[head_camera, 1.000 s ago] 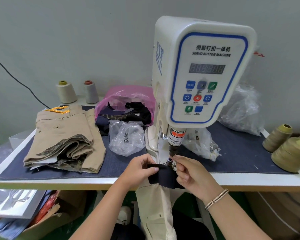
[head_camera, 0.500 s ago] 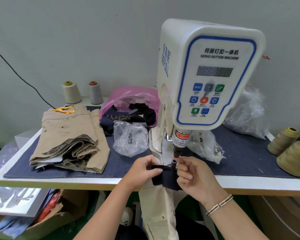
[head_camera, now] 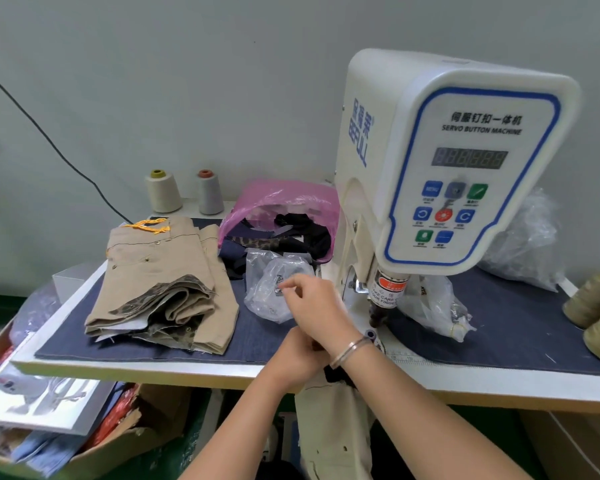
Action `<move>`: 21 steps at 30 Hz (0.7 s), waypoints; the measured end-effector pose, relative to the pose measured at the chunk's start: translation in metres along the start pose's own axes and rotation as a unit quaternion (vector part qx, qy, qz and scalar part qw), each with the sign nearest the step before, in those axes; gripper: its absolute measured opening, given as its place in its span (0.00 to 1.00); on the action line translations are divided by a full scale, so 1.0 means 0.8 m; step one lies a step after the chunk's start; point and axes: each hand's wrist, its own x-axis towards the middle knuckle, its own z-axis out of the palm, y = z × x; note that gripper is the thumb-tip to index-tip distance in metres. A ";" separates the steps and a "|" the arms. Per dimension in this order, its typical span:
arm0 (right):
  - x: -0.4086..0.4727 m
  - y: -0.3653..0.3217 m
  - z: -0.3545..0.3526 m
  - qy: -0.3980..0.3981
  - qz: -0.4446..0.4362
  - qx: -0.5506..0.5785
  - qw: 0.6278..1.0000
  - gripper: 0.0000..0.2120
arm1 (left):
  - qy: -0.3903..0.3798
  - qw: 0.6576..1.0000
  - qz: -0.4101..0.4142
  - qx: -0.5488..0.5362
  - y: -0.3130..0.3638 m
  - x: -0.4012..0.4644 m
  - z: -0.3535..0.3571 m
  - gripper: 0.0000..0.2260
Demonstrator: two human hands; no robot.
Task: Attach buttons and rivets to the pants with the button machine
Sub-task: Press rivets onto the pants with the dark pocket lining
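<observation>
At six o'clock of the white servo button machine [head_camera: 458,161], at the table's near edge: left hand [head_camera: 300,355] curled round dark fabric [head_camera: 336,374], seemingly pinching it just beside the small purple lower die [head_camera: 370,333], though the exact grip hidden by the wrist crossing over. Right hand [head_camera: 314,306], silver bracelet at the wrist, reaching across toward ten o'clock, fingers loosely bent and nothing visibly held, hovering over the crumpled clear plastic bag of small metal parts [head_camera: 274,292]; probably going for a button or rivet. Beige pants leg [head_camera: 329,427] hanging below the table edge at six o'clock, dark waistband part up at the die. Black press head [head_camera: 378,315] raised, apart from the fabric, so no press under way. Folded stack of beige pants with leopard-print lining [head_camera: 163,289] at nine o'clock on the dark blue denim mat [head_camera: 520,327], small studs visible on the top pair, so likely finished pieces. Judged: several pairs done, current pair positioned but awaiting hardware; fetching, seating and pressing left, number of remaining fasteners impossible to tell.
</observation>
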 end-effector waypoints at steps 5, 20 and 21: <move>0.067 0.012 0.024 -0.036 0.002 -0.284 0.958 0.14 | -0.031 0.996 -0.021 -0.080 0.002 -0.003 0.001 0.04; 0.110 0.031 0.059 -0.064 -0.045 -0.373 0.925 0.11 | -0.033 0.994 -0.020 -0.099 0.003 0.001 -0.003 0.06; 0.111 0.031 0.061 -0.068 -0.046 -0.370 0.925 0.11 | -0.032 0.994 -0.021 -0.101 0.003 0.001 -0.002 0.07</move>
